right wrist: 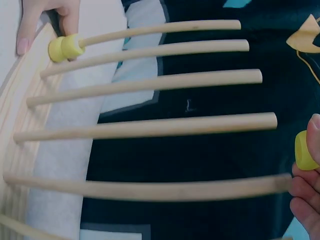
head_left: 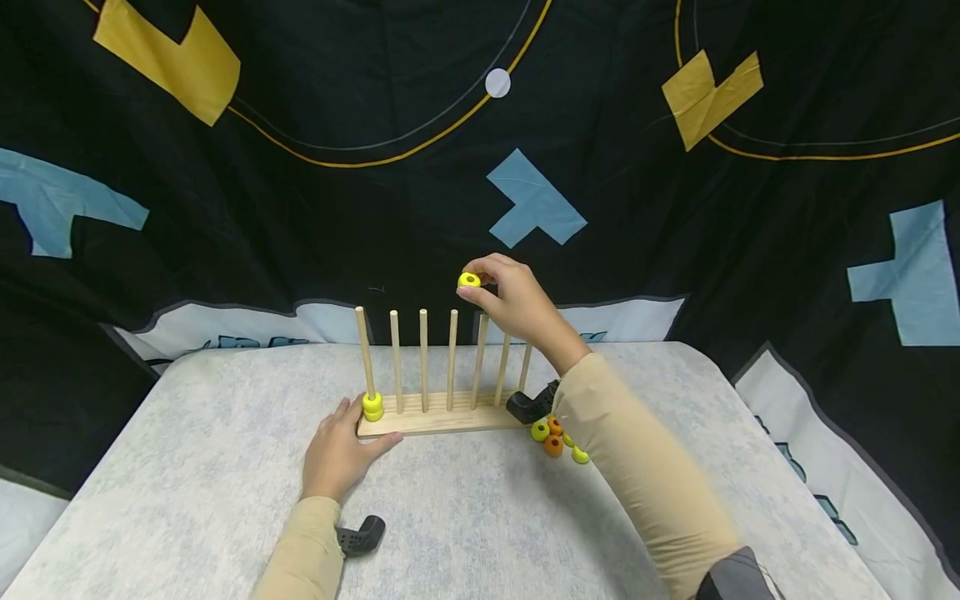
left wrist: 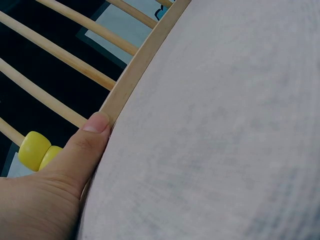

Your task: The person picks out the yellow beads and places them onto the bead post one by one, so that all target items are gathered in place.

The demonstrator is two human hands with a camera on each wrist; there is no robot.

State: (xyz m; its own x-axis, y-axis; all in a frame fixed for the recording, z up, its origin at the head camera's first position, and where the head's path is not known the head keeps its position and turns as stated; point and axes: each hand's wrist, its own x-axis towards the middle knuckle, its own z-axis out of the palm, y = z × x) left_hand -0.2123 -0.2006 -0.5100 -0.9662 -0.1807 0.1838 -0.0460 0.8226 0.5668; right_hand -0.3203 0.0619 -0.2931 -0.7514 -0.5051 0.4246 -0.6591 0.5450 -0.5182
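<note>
Right hand [head_left: 513, 297] raised over the rack, its grip narrow: one yellow bead [head_left: 468, 281] pinched between thumb and fingertips, hole showing in the head view. Bead is off the pegs, up near their tops towards the right half; which peg it lines up with is hard to say, as the hand and forearm cover part of that end. Left hand [head_left: 337, 450] low at the rack's left end, holding the wooden base [head_left: 442, 423], thumb along the front edge, fingers at the far side of the corner. Pale wooden pegs [head_left: 423, 361] stand in a row along the base, seven visible from the head. Leftmost peg carries two yellow beads [head_left: 372, 407], stacked and touching, at its foot, just beside the left hand. Off the base's right end, loose beads [head_left: 553, 447] lie clustered on the desk [head_left: 457, 525], orange and yellow to yellow-green, some partly behind the right sleeve [head_left: 637, 467]. Beyond the desk, a black cloth [head_left: 360, 225] hangs with blue and gold shapes.
</note>
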